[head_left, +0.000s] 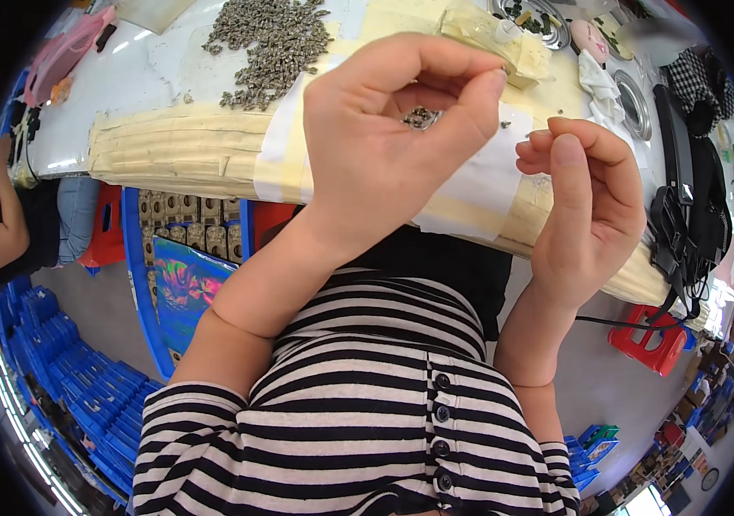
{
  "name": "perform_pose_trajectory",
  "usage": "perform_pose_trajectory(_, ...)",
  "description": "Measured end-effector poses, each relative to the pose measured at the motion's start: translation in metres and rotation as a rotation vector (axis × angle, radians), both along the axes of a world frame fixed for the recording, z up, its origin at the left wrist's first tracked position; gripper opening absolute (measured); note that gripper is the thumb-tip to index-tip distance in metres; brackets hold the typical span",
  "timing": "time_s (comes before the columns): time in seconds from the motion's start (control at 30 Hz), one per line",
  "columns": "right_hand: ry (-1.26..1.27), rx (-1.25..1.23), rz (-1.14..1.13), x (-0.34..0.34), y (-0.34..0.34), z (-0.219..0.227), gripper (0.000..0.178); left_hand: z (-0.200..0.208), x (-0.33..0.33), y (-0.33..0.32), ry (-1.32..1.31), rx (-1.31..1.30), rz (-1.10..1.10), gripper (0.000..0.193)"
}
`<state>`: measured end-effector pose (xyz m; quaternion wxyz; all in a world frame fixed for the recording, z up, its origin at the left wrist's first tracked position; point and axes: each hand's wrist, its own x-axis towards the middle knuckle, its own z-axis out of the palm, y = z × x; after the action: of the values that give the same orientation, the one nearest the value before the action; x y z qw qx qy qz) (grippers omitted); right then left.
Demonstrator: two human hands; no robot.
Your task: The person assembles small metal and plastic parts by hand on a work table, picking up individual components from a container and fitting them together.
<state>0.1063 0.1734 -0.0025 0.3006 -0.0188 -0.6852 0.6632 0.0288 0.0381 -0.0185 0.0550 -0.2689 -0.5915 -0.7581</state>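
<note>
My left hand (401,129) is raised over the front of the table, thumb and forefinger pinched on a tiny part that barely shows at the fingertips. Under its curled fingers, a small cluster of metal parts (421,117) shows through the gap. To its right, my right hand (586,202) is held with fingers curled and the thumb against them; whatever they grip, if anything, is too small to make out. White paper (479,193) lies below both hands on the padded, tape-covered table edge (186,150). A loose small metal piece (505,125) sits between the hands.
A large heap of small metal parts (268,47) covers the table at back left. A taped yellowish block (513,56), metal dishes (633,103) and black straps (685,198) are at the right. Below stand a blue crate (135,258) and a red stool (646,340). Another person's arm (7,219) shows far left.
</note>
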Motion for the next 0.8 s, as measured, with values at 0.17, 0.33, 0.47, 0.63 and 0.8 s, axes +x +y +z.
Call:
perform_pose_trajectory(0.17,0.016,0.017,-0.022,0.014,0.005,0.004,0.012,-0.003,-0.004,-0.001,-0.192,0.036,0.03,0.016)
perform_pose_trajectory(0.33,0.028,0.163,0.02,0.029,0.008,0.01,0.015,-0.008,-0.009,0.007,-0.023,0.058,0.087,0.012)
perform_pose_trajectory(0.47,0.035,0.246,0.142,0.044,0.009,0.017,0.015,-0.008,-0.01,0.009,-0.007,0.047,0.091,0.01)
perform_pose_trajectory(0.63,-0.064,0.248,0.176,0.068,0.005,0.022,0.008,-0.003,-0.011,0.008,0.066,-0.031,0.135,0.01)
perform_pose_trajectory(0.8,-0.108,0.305,0.202,0.09,0.004,0.008,0.009,-0.009,-0.016,0.009,0.131,-0.033,0.156,0.01)
